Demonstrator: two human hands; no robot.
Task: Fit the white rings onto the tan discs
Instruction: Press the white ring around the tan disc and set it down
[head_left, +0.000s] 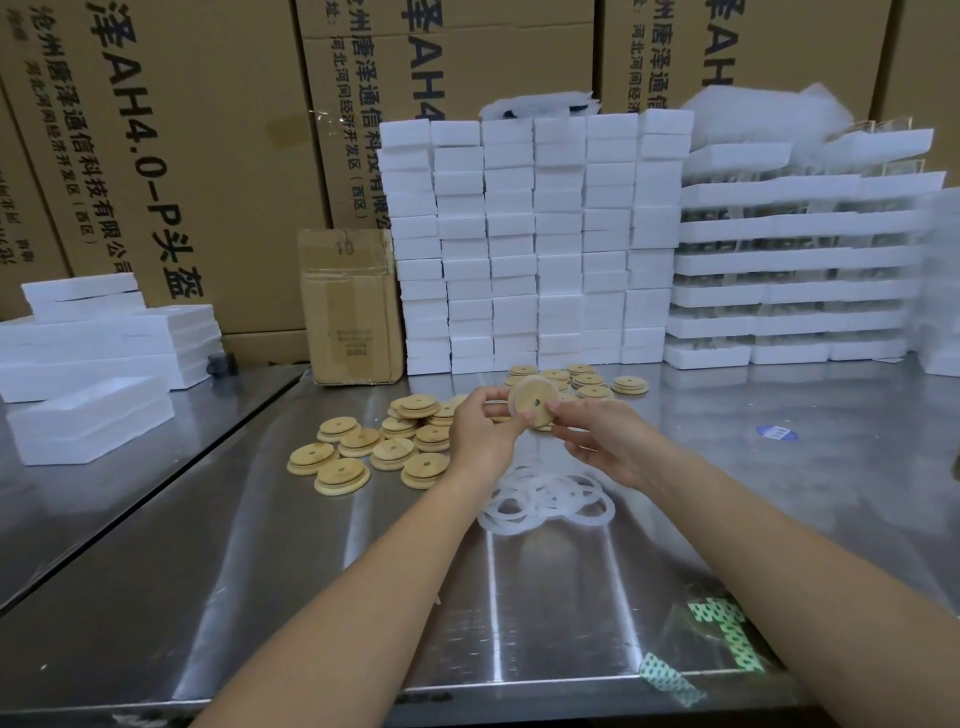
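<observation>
I hold one tan disc (535, 401) up above the metal table (311, 597), tilted on edge with its centre hole facing me. A white ring shows along its left rim. My left hand (480, 428) grips its left side and my right hand (597, 441) pinches its lower right edge. A pile of white rings (545, 499) lies on the table just under my hands. Several loose tan discs (374, 447) lie to the left, and another group of discs (592, 382) lies behind my hands.
Stacks of white foam boxes (535, 244) stand along the back, with more (93, 353) at the left. A small cardboard box (350, 306) stands between them. Large printed cartons fill the background. A clear bag with green print (722, 639) lies near the front right edge.
</observation>
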